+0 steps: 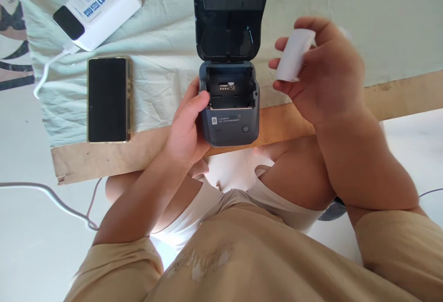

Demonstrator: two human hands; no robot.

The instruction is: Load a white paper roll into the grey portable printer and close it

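My right hand is clamped on a white paper roll, held in the air just right of the small dark printer, while my left hand grips the printer's left side. The printer sits at the worktop edge, lid tipped open — its paper bay bare. Further left, on the pale cloth, lie a black phone and a white power bank.

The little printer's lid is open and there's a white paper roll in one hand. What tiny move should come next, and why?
Probably lower the paper roll toward the open bay of the printer. The lid stands up, the bay looks empty, the right hand holds the roll just beside it, and the left hand grips the printer's side, steadying it.
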